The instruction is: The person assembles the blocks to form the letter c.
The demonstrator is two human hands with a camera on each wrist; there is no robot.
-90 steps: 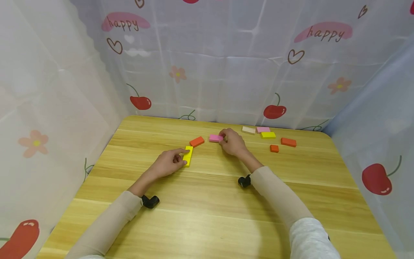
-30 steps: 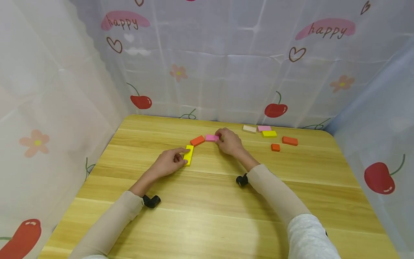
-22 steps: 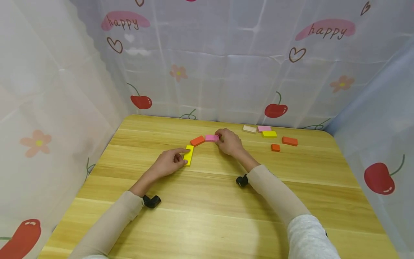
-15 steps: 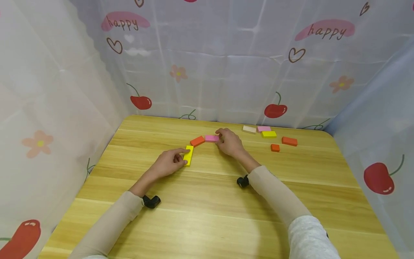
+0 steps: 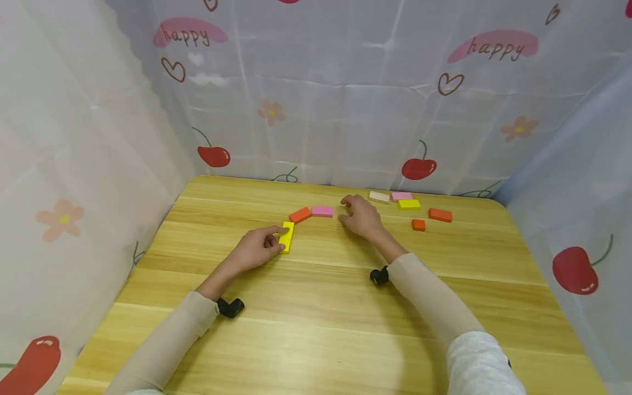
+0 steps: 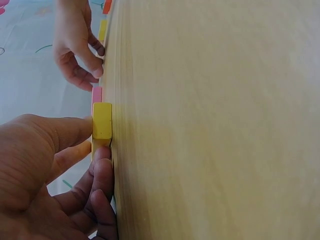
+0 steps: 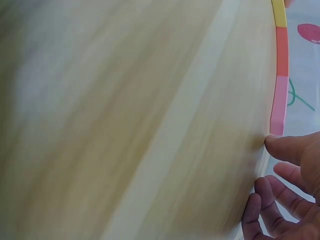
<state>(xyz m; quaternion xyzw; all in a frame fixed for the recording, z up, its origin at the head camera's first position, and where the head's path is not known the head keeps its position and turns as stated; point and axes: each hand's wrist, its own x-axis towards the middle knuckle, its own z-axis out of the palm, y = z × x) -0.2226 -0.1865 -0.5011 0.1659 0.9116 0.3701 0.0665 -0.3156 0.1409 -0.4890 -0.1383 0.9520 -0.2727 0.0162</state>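
My left hand (image 5: 257, 248) pinches a long yellow block (image 5: 286, 237) between thumb and fingers, the block lying flat on the table. In the left wrist view, the thumb and fingers meet the sides of that yellow block (image 6: 102, 120). An orange block (image 5: 300, 214) lies slantwise at its far end, and a pink block (image 5: 322, 212) continues the curve to the right. My right hand (image 5: 362, 216) holds nothing; thumb and fingers are parted just right of the pink block. In the right wrist view, the thumb is close to the end of the pink block (image 7: 279, 105).
Behind and right of my right hand lie a pale wood block (image 5: 379, 197), a light pink block (image 5: 402, 196), a yellow block (image 5: 409, 204), an orange block (image 5: 440, 215) and a small orange block (image 5: 418, 225). A printed curtain (image 5: 340, 131) borders the table's (image 5: 306, 329) back edge.
The right hand slid the pink block leftward up to the orange block, then let go and moved off to the right. The left hand stays on the yellow block.
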